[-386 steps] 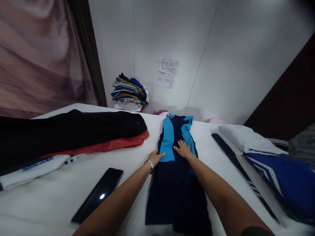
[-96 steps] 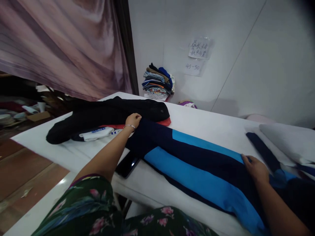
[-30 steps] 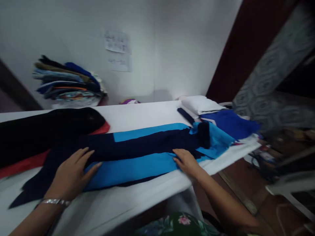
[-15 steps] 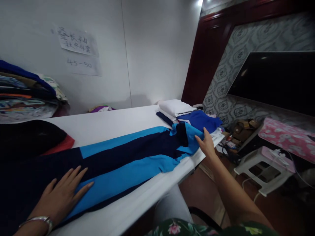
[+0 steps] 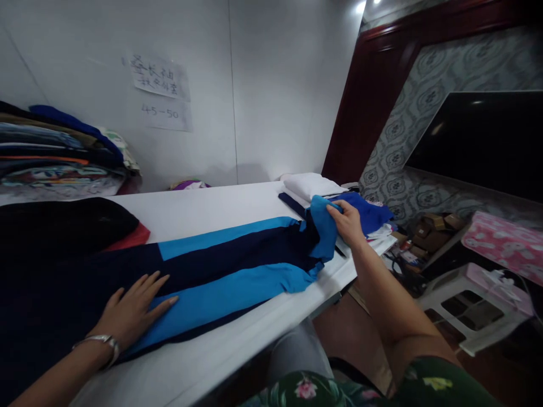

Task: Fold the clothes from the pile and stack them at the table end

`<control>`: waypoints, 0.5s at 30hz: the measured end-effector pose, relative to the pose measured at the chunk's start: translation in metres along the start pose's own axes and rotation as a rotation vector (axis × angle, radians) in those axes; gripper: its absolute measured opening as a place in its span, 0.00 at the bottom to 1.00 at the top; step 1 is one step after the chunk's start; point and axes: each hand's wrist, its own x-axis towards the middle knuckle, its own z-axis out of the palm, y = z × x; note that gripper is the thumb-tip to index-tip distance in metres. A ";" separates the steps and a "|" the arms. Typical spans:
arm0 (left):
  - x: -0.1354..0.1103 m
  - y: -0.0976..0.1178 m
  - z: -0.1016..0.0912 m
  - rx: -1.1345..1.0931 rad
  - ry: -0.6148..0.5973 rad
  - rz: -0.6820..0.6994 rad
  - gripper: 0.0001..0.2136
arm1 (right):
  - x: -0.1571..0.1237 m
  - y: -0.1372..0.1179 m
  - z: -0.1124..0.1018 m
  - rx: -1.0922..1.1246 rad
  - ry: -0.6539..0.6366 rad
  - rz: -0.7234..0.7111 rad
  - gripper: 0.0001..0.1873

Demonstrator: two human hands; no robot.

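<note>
A long navy and light-blue garment [image 5: 237, 251] lies stretched along the white table [image 5: 203, 212]. My left hand [image 5: 133, 314], with a silver bangle at the wrist, rests flat on its near light-blue strip, fingers spread. At the garment's far right end, my right hand [image 5: 347, 221] pinches the light-blue edge and holds it raised off the table. The raised cloth hangs in a fold beneath my fingers. Whether that end is a collar or a hem I cannot tell.
Folded white cloth [image 5: 314, 185] and blue cloth [image 5: 369, 213] sit at the table's right end. A black garment [image 5: 63, 223] lies on the left, before a clothes stack [image 5: 55, 152]. A plastic stool [image 5: 475, 302] stands on the right, below a dark screen [image 5: 479, 141].
My right hand has lifted the garment's light-blue end up and inward, so it now stands raised instead of lying on the table. My left hand stays flat on the cloth. The camera view has shifted slightly.
</note>
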 end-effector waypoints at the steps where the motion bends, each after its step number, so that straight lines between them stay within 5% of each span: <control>1: 0.002 0.006 -0.003 -0.012 0.013 0.008 0.25 | -0.002 -0.011 0.015 0.048 -0.012 -0.035 0.16; 4: 0.005 0.035 -0.010 -0.187 0.075 0.088 0.26 | -0.024 -0.042 0.065 0.118 -0.133 -0.192 0.14; 7: 0.007 0.069 -0.007 -0.542 0.000 0.035 0.27 | -0.061 -0.060 0.104 0.188 -0.613 -0.408 0.15; 9: 0.010 0.087 -0.002 -0.774 -0.092 -0.063 0.27 | -0.084 -0.059 0.117 0.205 -0.802 -0.480 0.16; 15: 0.029 0.104 0.003 -0.924 -0.121 -0.175 0.23 | -0.101 -0.011 0.097 0.132 -0.450 -0.309 0.13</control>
